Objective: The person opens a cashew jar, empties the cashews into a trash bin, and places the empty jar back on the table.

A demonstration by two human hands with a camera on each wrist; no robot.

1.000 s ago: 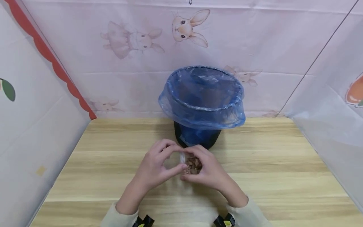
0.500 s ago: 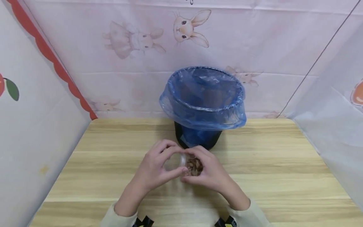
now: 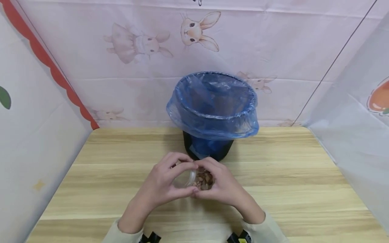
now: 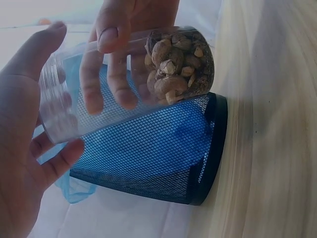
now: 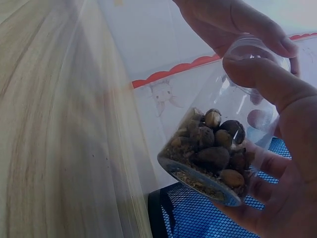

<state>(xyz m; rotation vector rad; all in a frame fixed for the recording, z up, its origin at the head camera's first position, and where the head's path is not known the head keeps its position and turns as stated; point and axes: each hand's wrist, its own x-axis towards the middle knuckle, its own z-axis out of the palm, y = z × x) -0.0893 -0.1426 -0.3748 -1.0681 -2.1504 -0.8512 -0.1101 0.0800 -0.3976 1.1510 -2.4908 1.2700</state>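
A clear plastic jar [image 5: 208,96] is tilted above the table, with dried mushrooms [image 4: 173,62] and small crumbs gathered at its base. My left hand [image 3: 162,182] grips the clear lid end [image 4: 57,101] with thumb and fingers around it. Around the jar's body curl the fingers of my right hand [image 3: 223,184], its thumb on the opposite side. In the head view the hands meet over the jar, and the mushrooms [image 3: 204,179] show between the right thumb and forefinger. Whether the lid is loose from the jar, I cannot tell.
Just beyond the hands stands a black mesh waste bin [image 4: 148,146], lined with a blue plastic bag [image 3: 212,128] folded over its rim. Light wood covers the tabletop [image 3: 288,175]. A rabbit-print sheet [image 3: 136,94] hangs behind, and pale sheets stand at both sides.
The left fingers have shifted around the jar's lid end, with another finger now showing behind the forefinger. The right hand keeps its hold; the view has moved slightly.
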